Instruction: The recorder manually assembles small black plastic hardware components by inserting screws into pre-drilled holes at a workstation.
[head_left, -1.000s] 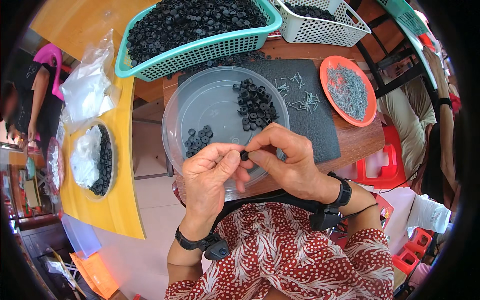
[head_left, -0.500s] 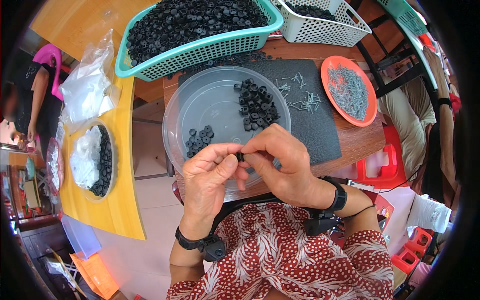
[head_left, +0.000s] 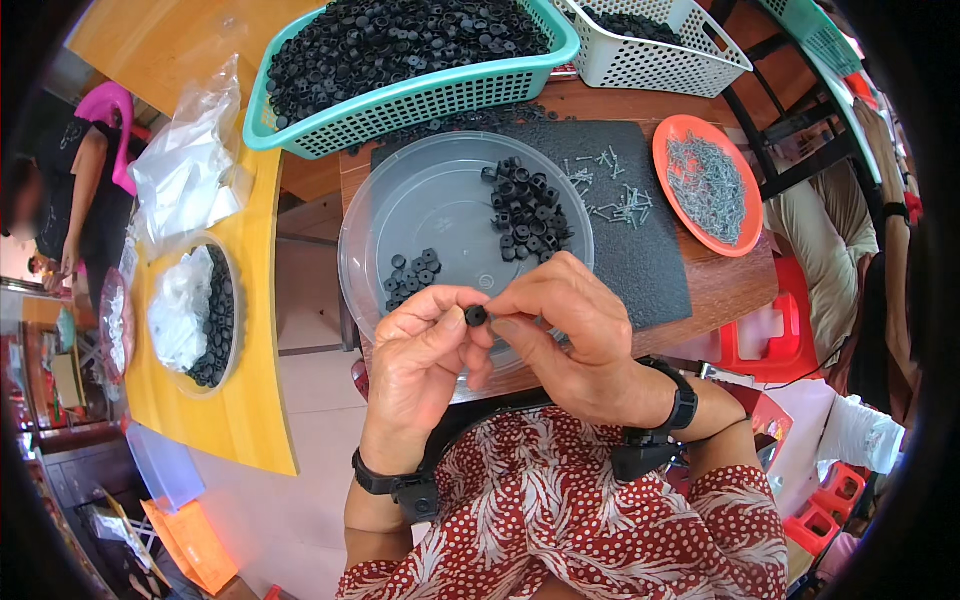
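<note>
Outdoors, a wooden worktop (head_left: 720, 290) carries a black rubbery mat (head_left: 655, 260); at six o'clock both hands (head_left: 500, 345) pinch one small round black cap (head_left: 476, 316).

A small black ring-shaped part (head_left: 476, 316), round with a hole at its centre, sits pinched between the fingertips of the left hand (head_left: 420, 360) and the right hand (head_left: 570, 335). It is held in the air with its round face turned up towards the camera, above the near rim of the clear round tray (head_left: 400, 215) on the table.
</note>
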